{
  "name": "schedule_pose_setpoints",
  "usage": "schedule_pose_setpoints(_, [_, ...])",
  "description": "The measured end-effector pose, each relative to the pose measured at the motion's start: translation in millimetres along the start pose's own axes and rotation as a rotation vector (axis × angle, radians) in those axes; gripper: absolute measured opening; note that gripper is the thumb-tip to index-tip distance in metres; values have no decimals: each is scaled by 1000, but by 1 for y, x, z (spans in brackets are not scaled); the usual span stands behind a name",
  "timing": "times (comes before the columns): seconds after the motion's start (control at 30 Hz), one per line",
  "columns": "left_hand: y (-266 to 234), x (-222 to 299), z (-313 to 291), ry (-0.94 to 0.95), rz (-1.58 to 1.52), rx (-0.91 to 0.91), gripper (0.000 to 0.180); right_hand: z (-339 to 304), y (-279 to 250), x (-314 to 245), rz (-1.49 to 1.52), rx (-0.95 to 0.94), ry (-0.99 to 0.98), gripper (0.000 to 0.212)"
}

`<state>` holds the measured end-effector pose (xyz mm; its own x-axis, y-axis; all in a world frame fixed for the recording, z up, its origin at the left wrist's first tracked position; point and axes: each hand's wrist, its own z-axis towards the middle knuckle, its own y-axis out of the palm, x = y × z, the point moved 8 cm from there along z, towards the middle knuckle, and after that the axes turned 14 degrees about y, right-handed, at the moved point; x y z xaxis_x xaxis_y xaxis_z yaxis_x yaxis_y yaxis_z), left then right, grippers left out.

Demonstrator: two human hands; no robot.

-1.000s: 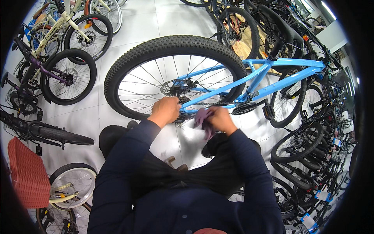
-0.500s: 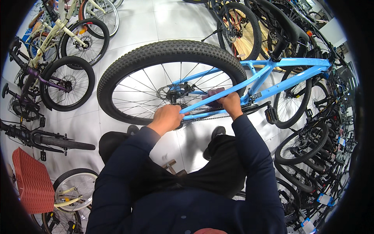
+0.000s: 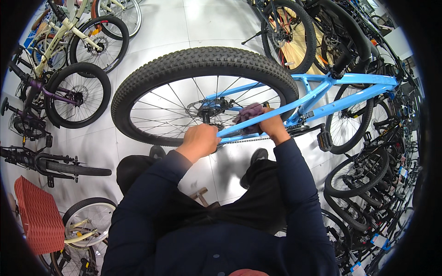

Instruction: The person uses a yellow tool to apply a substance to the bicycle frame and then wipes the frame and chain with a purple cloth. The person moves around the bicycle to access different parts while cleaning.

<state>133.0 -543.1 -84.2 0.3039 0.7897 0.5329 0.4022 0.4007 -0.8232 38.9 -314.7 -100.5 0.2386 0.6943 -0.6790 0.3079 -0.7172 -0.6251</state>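
On blue frame (image 3: 294, 108): left hand (image 3: 200, 140) grips, right hand (image 3: 271, 124) presses purple cloth (image 3: 248, 115).

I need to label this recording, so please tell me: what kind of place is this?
Probably a bicycle shop or its workshop. Many bikes stand in tight rows, some with tags, and the right hand holds a cloth against a blue bike.

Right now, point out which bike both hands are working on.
The light blue bike: the left hand grips its lower frame tube and the right hand presses a purple cloth there; the others stand untouched.

Red basket (image 3: 39, 221), parked purple bicycle (image 3: 55, 94)
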Motion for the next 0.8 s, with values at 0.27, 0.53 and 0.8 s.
schedule_pose_setpoints(0.27, [-2,2,-3,42,1,44,23,11,-6,35,680,-51,257,10])
schedule_pose_setpoints(0.53, [-2,2,-4,27,-11,30,24,24,-50,59,-450,188,153,33])
schedule_pose_setpoints(0.8, [-3,2,-4,9,1,4,23,32,20,63,772,-377,220,15])
